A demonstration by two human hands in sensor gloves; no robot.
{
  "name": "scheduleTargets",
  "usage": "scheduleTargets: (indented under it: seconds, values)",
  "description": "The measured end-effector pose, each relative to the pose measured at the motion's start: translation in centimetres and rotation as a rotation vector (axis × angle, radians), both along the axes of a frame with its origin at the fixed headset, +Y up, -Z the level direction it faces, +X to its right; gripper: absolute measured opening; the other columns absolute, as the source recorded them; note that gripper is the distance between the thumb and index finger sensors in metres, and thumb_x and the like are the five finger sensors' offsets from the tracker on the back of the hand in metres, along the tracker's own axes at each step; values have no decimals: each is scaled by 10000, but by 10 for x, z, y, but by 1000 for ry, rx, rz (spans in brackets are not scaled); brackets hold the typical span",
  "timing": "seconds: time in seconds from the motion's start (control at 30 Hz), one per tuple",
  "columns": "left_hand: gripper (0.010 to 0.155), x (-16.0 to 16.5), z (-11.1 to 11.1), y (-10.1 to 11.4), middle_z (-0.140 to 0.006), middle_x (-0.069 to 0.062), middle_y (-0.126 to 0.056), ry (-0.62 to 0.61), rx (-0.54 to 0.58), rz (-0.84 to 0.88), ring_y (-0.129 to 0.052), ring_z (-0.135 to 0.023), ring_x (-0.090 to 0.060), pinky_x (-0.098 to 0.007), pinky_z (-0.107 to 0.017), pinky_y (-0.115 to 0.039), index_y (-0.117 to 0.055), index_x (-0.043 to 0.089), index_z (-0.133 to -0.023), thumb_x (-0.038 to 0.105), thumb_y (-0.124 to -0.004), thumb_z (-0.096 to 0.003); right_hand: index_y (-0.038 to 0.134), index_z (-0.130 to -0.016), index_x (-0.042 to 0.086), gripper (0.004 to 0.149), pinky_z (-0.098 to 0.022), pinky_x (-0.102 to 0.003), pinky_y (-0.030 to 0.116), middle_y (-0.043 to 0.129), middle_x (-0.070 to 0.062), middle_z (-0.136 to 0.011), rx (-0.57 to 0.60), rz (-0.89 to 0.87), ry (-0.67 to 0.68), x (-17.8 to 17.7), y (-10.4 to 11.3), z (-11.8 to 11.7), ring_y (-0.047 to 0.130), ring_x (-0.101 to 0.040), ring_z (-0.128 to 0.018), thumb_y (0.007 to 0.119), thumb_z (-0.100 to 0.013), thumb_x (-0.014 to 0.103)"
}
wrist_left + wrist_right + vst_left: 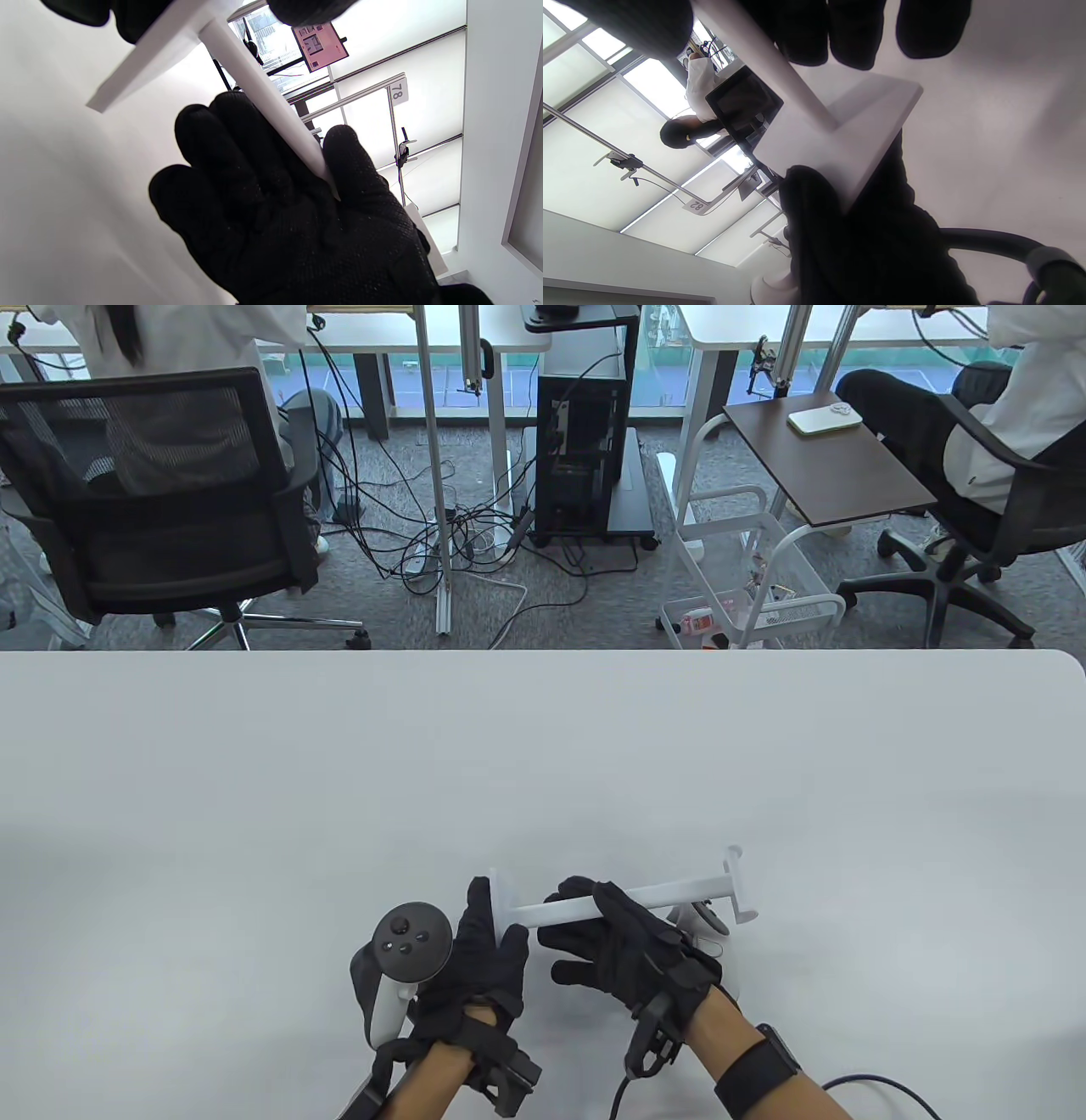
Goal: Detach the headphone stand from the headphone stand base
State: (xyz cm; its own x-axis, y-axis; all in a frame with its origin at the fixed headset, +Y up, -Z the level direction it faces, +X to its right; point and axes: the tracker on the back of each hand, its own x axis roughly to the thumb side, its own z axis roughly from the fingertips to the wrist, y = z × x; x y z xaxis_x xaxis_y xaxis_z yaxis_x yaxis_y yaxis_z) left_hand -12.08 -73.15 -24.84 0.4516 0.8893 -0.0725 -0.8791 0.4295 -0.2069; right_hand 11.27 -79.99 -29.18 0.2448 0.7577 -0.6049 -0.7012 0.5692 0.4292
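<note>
A white headphone stand is held lying sideways just above the table near its front edge. Its pole [670, 892] joins the flat square base [499, 899] on the left, and its hook piece [736, 884] sticks out to the right. My left hand [496, 920] grips the base by its edge. My right hand [585, 912] wraps around the pole close to the base. The left wrist view shows the base [157, 55] and the pole [263, 97] running into the right glove. The right wrist view shows the pole [763, 55] seated in the base [840, 140].
The white table [543, 763] stretches away to its far edge. Beyond it stand office chairs [161, 509], a white wire cart [747, 585] and a small brown side table [827, 462]. A black cable [874, 1082] trails from my right wrist.
</note>
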Motion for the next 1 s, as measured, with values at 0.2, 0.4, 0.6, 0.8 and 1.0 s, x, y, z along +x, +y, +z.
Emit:
scheduleTargets:
  seconds: [0.2, 0.4, 0.6, 0.8, 1.0]
  values:
    - [692, -9, -2, -2, -1060, -246, -390, 46, -32, 78, -650, -986, -471, -614, -681, -610, -233, 65, -1016, 326, -573, -474, 475, -988, 308, 604, -679, -605, 543, 457, -50, -1099, 18, 31, -2, -5, 1, 3, 550, -348, -1024, 671, -472, 556]
    - [674, -16, -2, 1, -1049, -257, -401, 122, 11, 48, -663, -983, -453, -596, -675, -635, -242, 58, -1011, 293, -565, -469, 465, -984, 316, 607, -673, -595, 566, 462, -44, -1095, 55, 76, -54, -6, 5, 6, 584, -341, -1012, 666, -468, 563]
    - [675, -41, -5, -3, -1042, -264, -405, 208, -20, 120, -666, -975, -460, -594, -668, -646, -250, 50, -1006, 281, -577, -463, 467, -983, 309, 604, -667, -594, 573, 464, -51, -1091, 79, 121, -166, 16, 11, -1, 595, -348, -1003, 672, -472, 557]
    - [661, -59, -11, -13, -1027, -241, -498, 258, -55, 190, -764, -935, -428, -561, -640, -716, -314, 59, -1009, 293, -597, -459, 536, -958, 263, 563, -661, -591, 570, 507, -105, -1063, 166, 281, -311, 52, 32, -15, 604, -386, -968, 706, -475, 498]
    - [632, -68, -15, -19, -954, -179, -676, 272, -75, 222, -946, -779, -351, -486, -554, -818, -426, 73, -1002, 327, -625, -458, 612, -894, 200, 496, -645, -599, 587, 605, -147, -993, 310, 590, -406, 95, 60, -25, 677, -430, -876, 733, -472, 431]
